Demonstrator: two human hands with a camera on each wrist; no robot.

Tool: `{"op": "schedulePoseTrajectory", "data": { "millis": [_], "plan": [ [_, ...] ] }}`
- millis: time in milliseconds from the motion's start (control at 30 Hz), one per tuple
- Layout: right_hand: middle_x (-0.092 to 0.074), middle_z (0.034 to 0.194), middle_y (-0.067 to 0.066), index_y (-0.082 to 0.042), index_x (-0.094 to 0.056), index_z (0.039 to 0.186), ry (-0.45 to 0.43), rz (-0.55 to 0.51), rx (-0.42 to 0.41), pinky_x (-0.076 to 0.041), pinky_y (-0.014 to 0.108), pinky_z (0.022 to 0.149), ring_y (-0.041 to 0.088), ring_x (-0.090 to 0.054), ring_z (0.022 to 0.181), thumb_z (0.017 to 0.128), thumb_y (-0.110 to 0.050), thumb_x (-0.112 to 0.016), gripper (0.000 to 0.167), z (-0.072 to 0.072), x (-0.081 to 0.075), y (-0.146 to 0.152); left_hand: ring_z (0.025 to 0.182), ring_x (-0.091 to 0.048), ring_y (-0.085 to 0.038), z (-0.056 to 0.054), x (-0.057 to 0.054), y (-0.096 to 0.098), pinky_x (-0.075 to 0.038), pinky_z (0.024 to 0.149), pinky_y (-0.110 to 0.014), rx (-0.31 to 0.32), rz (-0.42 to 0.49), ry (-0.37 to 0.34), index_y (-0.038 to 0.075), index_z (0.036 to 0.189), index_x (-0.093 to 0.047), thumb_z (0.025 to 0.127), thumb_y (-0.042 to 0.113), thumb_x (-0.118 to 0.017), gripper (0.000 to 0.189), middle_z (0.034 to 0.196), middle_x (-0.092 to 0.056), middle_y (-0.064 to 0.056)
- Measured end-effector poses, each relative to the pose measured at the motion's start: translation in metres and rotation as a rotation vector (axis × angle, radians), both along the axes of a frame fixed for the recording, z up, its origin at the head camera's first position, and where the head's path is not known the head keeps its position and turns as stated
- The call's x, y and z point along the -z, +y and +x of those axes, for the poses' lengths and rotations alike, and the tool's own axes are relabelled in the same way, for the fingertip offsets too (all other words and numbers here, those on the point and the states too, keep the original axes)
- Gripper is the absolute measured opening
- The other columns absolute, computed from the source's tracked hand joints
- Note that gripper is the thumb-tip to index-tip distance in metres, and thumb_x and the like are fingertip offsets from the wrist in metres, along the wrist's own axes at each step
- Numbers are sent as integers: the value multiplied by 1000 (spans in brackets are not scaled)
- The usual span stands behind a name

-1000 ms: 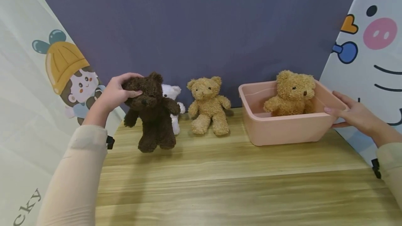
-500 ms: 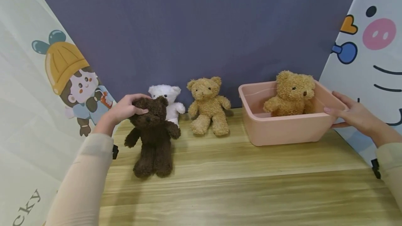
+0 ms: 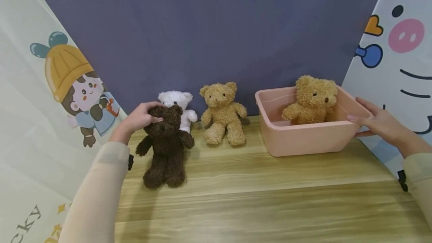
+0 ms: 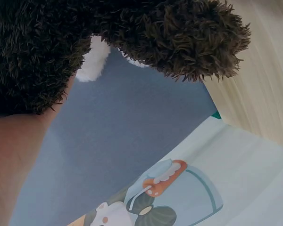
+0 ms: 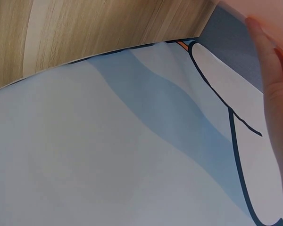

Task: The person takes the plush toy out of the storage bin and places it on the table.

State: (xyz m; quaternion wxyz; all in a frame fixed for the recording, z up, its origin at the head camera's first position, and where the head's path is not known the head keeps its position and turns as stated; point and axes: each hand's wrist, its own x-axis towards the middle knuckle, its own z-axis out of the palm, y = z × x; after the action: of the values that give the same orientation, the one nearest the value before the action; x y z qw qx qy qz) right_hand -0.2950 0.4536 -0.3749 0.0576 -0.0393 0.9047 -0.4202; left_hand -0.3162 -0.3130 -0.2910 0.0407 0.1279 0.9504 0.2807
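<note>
On the left of the head view, my left hand (image 3: 140, 118) grips the head of a dark brown teddy bear (image 3: 167, 149), thumb across its face. The bear is upright, its feet low over the wooden tabletop. Its dark fur (image 4: 179, 40) fills the top of the left wrist view. Partly hidden behind it sits a white teddy bear (image 3: 176, 99). My right hand (image 3: 379, 121) holds the right end of a pink plastic bin (image 3: 303, 140), thumb over the rim and fingers along the outside. Inside the bin sits a golden-brown teddy bear (image 3: 312, 102), facing right.
Between the white bear and the bin, a light brown teddy bear (image 3: 224, 115) sits against the dark blue-grey back panel (image 3: 216, 29). Printed cartoon panels border the wooden table (image 3: 256, 209) on the left and right.
My left hand has brought the brown bear down and toward the front of the table, uncovering more of the white bear. The right hand and the bin stay in place.
</note>
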Motion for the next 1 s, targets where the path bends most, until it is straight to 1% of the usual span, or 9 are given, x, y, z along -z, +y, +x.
{"op": "schedulePoseTrajectory", "data": {
  "millis": [167,267,400,467,533,600,667,867,1000],
  "plan": [
    [-16,165,47,-11,21,167,0,8,13,-67,46,80,-24,-49,89,108,-49,-53,102,0,-3,-2,156,-32,-46,1,5,-4,-45,97,-55,-35,34,16,12,157,-51,104,7,-63,54,174,-29,-23],
    [-17,164,47,-11,21,167,-2,11,19,-67,46,80,-24,-49,88,108,-50,-54,103,-1,-4,-3,120,-53,-43,-1,15,-10,-47,78,-45,-63,75,30,13,157,-52,104,5,-62,54,173,-32,-22],
    [-17,165,47,-11,21,167,-3,11,21,-67,47,81,-24,-49,88,108,-51,-53,103,-1,-4,-3,102,-55,-38,-4,29,-16,-47,74,-44,-68,117,27,15,158,-51,107,13,-62,52,172,-32,-22],
    [-17,165,47,-11,21,167,-4,9,18,-67,47,80,-24,-49,89,108,-51,-53,103,-1,-3,-3,94,-61,-28,-5,33,-18,-48,73,-43,-62,134,18,16,158,-51,109,18,-61,50,167,-40,-22],
    [-16,165,46,-10,21,167,-7,8,15,-67,46,80,-24,-49,89,108,-51,-53,103,-1,-1,-3,67,-55,-19,-6,37,-18,-48,64,-41,-56,142,16,17,158,-53,110,20,-60,48,155,-52,-23],
    [-17,165,46,-10,20,167,-6,4,13,-67,46,80,-24,-50,89,108,-51,-52,102,-1,1,-2,48,-34,-12,-7,38,-18,-42,51,-37,-45,136,24,17,157,-54,111,20,-58,46,138,-60,-24],
    [-15,166,46,-11,20,168,-3,3,16,-67,46,80,-24,-50,89,109,-50,-53,102,-1,1,-1,50,-35,-11,-9,38,-15,-42,51,-35,-31,121,38,17,156,-55,112,18,-56,44,128,-62,-26],
    [-11,167,46,-12,21,167,4,-11,16,-67,46,80,-24,-50,90,109,-47,-53,101,2,0,0,54,-36,-14,-14,34,-8,-39,50,-33,-17,63,58,19,153,-58,112,10,-53,43,163,-46,-21],
    [-15,166,46,-11,20,168,2,-5,14,-67,47,80,-23,-51,89,109,-49,-53,101,1,-1,-1,54,-39,-18,-13,29,-6,-42,54,-36,-13,15,70,18,153,-59,111,10,-54,43,165,-44,-23]
  ]
}}
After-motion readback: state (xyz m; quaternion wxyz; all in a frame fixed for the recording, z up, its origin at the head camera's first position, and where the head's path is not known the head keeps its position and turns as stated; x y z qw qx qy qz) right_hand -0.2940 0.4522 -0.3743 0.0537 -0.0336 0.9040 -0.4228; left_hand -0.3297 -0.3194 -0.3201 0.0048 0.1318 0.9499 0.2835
